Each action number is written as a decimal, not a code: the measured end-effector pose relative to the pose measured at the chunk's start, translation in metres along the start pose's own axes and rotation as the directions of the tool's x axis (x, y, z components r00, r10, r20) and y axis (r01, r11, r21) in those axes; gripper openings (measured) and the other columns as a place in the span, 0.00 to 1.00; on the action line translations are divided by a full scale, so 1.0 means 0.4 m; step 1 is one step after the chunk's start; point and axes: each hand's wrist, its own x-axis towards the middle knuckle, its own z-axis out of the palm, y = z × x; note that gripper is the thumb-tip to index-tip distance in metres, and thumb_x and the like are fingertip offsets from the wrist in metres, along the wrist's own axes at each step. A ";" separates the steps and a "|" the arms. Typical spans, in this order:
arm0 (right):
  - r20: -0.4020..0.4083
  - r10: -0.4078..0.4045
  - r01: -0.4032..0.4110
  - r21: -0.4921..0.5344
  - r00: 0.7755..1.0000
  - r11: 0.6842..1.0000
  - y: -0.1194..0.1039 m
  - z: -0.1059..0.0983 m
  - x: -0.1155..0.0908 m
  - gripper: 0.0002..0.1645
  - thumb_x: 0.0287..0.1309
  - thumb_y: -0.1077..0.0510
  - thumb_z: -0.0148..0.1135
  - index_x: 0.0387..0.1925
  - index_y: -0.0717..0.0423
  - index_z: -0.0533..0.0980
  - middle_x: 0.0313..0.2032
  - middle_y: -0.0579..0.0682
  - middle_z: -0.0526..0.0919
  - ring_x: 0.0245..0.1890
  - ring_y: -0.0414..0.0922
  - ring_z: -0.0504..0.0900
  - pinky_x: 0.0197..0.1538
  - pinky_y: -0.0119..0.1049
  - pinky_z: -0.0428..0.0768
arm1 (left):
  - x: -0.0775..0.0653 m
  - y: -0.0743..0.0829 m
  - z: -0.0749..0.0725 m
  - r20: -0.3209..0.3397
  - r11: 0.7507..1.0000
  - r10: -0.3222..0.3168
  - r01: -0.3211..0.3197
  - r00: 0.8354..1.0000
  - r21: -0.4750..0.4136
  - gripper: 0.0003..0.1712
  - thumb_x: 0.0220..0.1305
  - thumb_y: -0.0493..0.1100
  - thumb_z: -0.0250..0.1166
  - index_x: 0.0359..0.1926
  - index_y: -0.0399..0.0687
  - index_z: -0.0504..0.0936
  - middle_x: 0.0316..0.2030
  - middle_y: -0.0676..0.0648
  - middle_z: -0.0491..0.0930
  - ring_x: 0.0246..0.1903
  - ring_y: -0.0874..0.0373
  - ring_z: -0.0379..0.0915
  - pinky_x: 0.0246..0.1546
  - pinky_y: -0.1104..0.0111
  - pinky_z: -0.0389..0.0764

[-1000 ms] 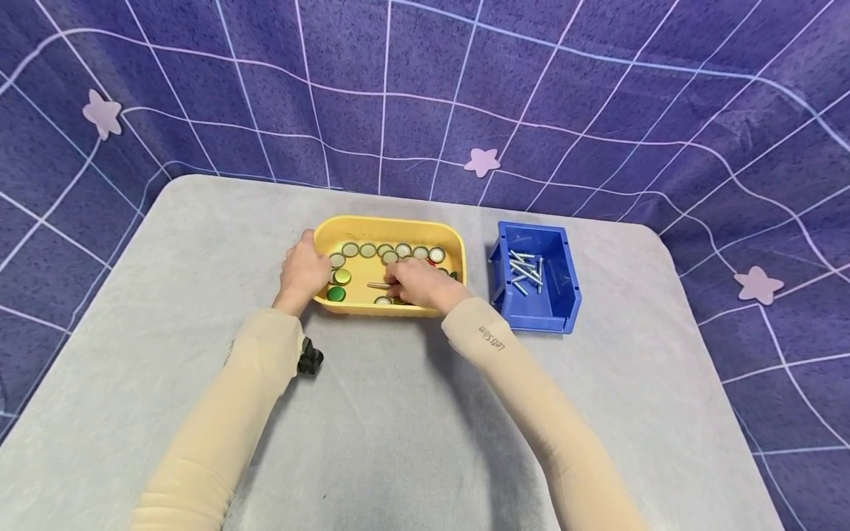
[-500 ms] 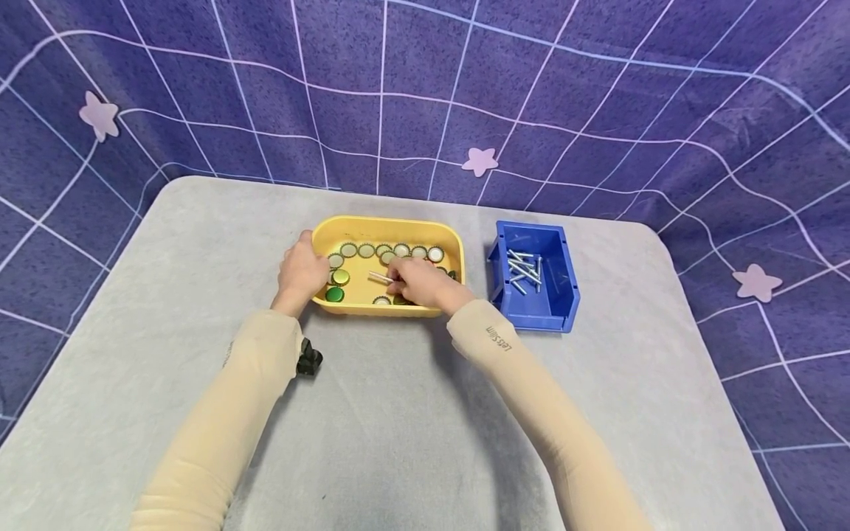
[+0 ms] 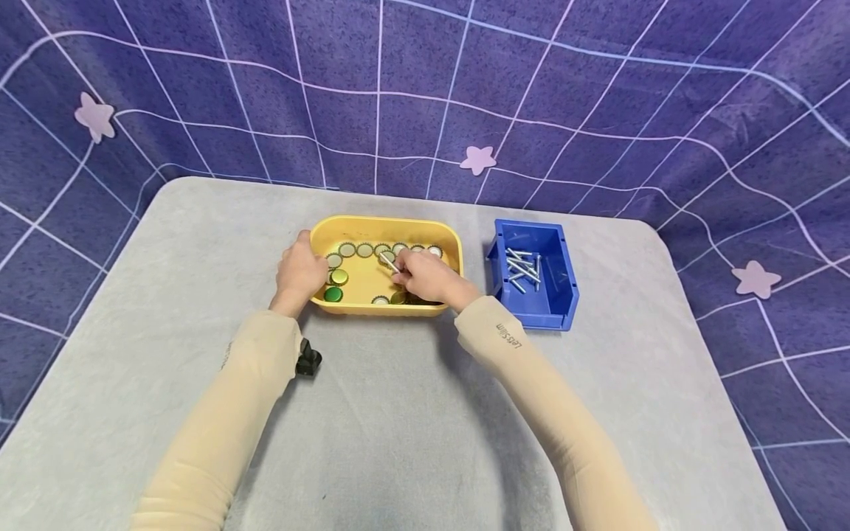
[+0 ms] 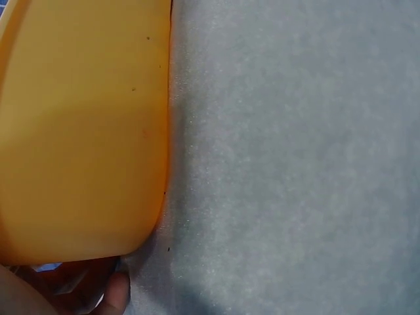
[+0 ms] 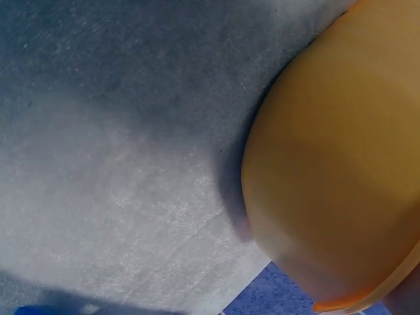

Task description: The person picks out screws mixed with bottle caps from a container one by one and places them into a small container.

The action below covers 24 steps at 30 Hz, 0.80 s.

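In the head view, my left hand (image 3: 300, 273) grips the left end of a yellow bin (image 3: 385, 220), with the thumb inside the rim. The left wrist view shows curled fingers (image 4: 117, 292) by the bin's end. Over the bin's inside, my right hand (image 3: 432, 279) pinches a short silver metal rod (image 3: 389, 261), which looks like a bolt; its far end is hidden in the fingers. Bottle caps lie along the bin's walls, among them a green cap (image 3: 333, 294) and a yellow-gold cap (image 3: 339, 277). The right wrist view holds mostly the bin's outer wall (image 5: 335, 164).
A blue open-front bin (image 3: 547, 313) stands just right of the yellow one, with several silver bolts (image 3: 524, 269) inside. Both rest on a grey-covered table (image 3: 385, 428). A purple curtain (image 3: 265, 81) with star shapes borders the back and sides.
My right hand has moved slightly up and right within the yellow bin. The rod it pinches has tilted from near level to a slant, its tip now over the back caps. My left hand keeps its grip.
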 end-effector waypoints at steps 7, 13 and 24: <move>-0.014 0.007 -0.006 0.032 1.000 0.999 0.000 -0.010 -0.007 0.12 0.64 0.52 0.63 0.40 0.57 0.76 0.31 0.47 0.84 0.31 0.41 0.76 0.41 0.36 0.76 | 0.002 -0.002 -0.002 0.002 1.000 0.007 -0.007 1.000 -0.001 0.33 0.64 0.38 0.47 0.71 0.38 0.58 0.61 0.28 0.72 0.58 0.30 0.70 0.57 0.40 0.71; -0.028 0.037 -0.035 0.068 0.999 0.997 0.007 -0.028 -0.012 0.11 0.64 0.52 0.63 0.38 0.56 0.75 0.33 0.47 0.84 0.31 0.41 0.78 0.41 0.35 0.76 | -0.002 -0.005 -0.004 0.002 1.000 0.000 0.000 1.000 -0.002 0.34 0.64 0.38 0.47 0.71 0.40 0.57 0.61 0.29 0.71 0.59 0.30 0.70 0.57 0.39 0.71; -0.056 0.041 -0.031 0.159 0.998 0.987 0.019 -0.058 -0.023 0.12 0.63 0.54 0.64 0.37 0.58 0.74 0.25 0.51 0.85 0.20 0.38 0.81 0.30 0.28 0.77 | 0.002 0.000 0.000 0.021 1.000 -0.014 0.014 1.000 -0.021 0.35 0.65 0.38 0.47 0.73 0.41 0.55 0.63 0.30 0.69 0.58 0.32 0.70 0.58 0.40 0.71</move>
